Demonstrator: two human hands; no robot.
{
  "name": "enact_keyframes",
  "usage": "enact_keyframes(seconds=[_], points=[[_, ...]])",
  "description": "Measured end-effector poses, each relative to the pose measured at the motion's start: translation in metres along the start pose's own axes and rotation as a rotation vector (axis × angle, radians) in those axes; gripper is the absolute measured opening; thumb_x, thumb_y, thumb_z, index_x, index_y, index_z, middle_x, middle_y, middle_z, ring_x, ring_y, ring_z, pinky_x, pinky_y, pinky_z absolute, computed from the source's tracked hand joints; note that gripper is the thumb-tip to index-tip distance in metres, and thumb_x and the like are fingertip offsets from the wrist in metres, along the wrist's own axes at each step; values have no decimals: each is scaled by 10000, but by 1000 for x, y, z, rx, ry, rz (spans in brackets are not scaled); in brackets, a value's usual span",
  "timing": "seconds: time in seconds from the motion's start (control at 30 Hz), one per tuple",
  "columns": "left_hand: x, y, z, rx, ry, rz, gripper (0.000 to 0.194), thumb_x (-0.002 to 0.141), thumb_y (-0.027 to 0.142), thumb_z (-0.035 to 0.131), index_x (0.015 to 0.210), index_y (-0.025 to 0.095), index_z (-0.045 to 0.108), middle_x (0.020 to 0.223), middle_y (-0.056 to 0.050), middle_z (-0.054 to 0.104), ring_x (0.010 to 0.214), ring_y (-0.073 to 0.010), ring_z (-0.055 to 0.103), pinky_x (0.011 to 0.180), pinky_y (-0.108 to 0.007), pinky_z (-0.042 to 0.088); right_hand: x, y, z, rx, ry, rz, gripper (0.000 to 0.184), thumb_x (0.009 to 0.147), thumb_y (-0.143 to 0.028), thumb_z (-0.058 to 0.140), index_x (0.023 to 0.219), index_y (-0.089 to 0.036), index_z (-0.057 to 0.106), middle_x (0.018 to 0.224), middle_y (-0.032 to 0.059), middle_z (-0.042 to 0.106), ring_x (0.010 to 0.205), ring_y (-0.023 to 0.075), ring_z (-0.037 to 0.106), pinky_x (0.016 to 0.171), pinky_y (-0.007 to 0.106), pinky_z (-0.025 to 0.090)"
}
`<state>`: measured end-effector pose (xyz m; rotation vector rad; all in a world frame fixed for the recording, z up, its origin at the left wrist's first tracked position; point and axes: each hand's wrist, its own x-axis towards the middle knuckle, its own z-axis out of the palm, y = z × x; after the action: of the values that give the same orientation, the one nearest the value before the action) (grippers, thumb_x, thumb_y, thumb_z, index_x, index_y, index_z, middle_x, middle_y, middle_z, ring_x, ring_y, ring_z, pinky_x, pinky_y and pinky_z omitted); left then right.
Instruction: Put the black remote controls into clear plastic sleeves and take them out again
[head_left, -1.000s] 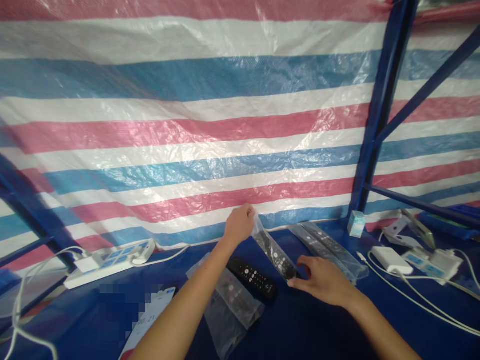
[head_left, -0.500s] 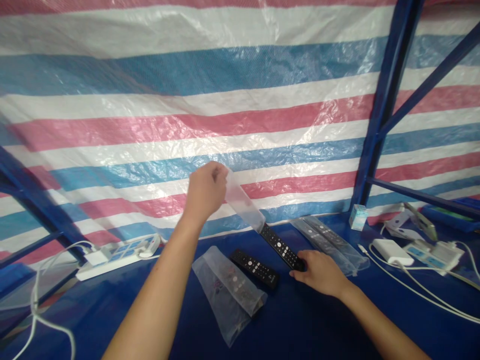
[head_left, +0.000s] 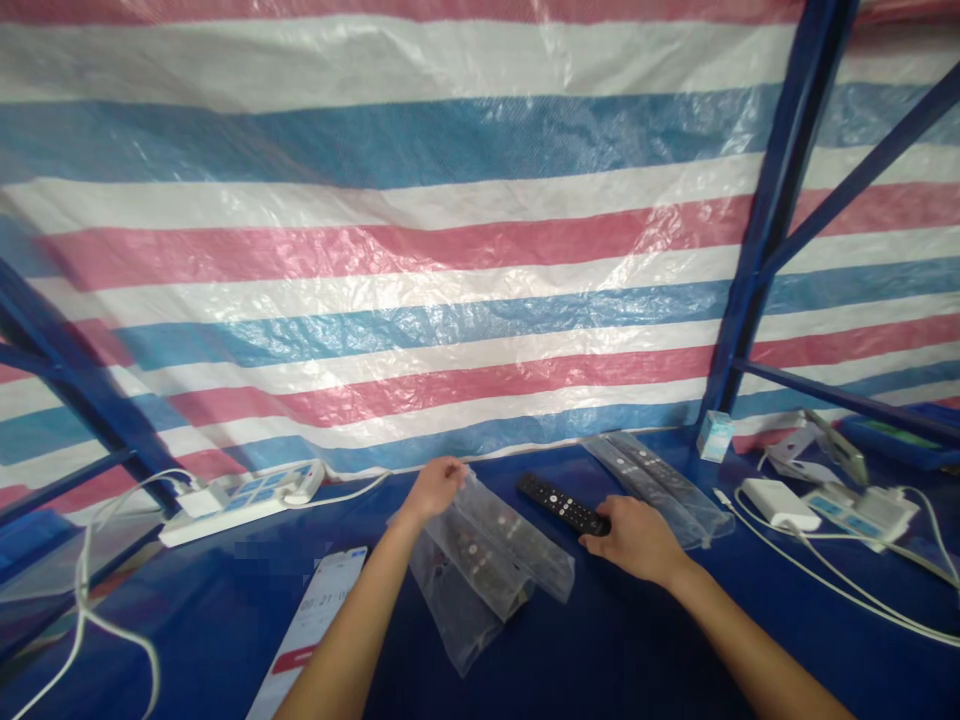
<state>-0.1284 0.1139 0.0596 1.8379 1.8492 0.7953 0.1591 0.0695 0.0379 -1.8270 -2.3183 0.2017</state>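
My left hand [head_left: 437, 488] pinches the upper end of a clear plastic sleeve [head_left: 555, 578], which lies low over the table. A dark remote shows faintly through that sleeve; whether it lies inside or under it I cannot tell. Beside and partly beneath it is another frosted sleeve [head_left: 459, 630] with a remote visible through it. My right hand [head_left: 637, 540] grips the near end of a bare black remote control [head_left: 559, 500], which rests on the blue table. To the right of that remote lie two sleeved remotes [head_left: 652, 480] side by side.
A phone [head_left: 322, 600] showing a timer lies by my left forearm. Power strips [head_left: 247, 500] with white cables stand left and right. A white adapter [head_left: 780, 503], a small box [head_left: 715, 436] and a blue metal frame post [head_left: 757, 230] are at right. Striped sheeting [head_left: 450, 250] hangs behind.
My left hand has come down with the sleeve, which has left the remote in my right hand and now lies over the middle remote. My right hand stays put. The phone has come into view.
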Motion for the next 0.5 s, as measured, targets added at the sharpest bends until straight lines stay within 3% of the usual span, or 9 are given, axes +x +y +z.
enact_keyframes(seconds=[0.13,0.33,0.4,0.5], points=[[2,-12,9,113,40,-2,214,817,153,452,629,166,554,654,-16,618,679,-156,592,675,-250,427,-1,-9,3,25,7,-28,260,768,-422,621,797,-177,704,870,91,700,831,234,663,660,274,427],[-1,-18,14,269,93,-25,170,844,129,460,817,146,626,891,-98,673,903,-218,613,811,-306,432,-3,-16,5,126,8,-156,321,824,-492,576,867,-192,681,881,67,690,799,209,661,637,264,419],[-4,-19,14,330,121,-21,179,858,152,466,917,137,634,980,-122,667,966,-235,603,845,-320,433,-2,-8,2,104,80,-95,344,857,-491,543,967,-187,662,959,86,687,834,215,665,672,278,438],[-8,-16,11,443,170,3,233,888,198,459,1050,132,614,1076,-129,646,1040,-242,579,885,-323,428,1,18,-6,-52,205,181,320,856,-404,575,1053,-158,627,1073,158,658,907,264,667,719,330,465]])
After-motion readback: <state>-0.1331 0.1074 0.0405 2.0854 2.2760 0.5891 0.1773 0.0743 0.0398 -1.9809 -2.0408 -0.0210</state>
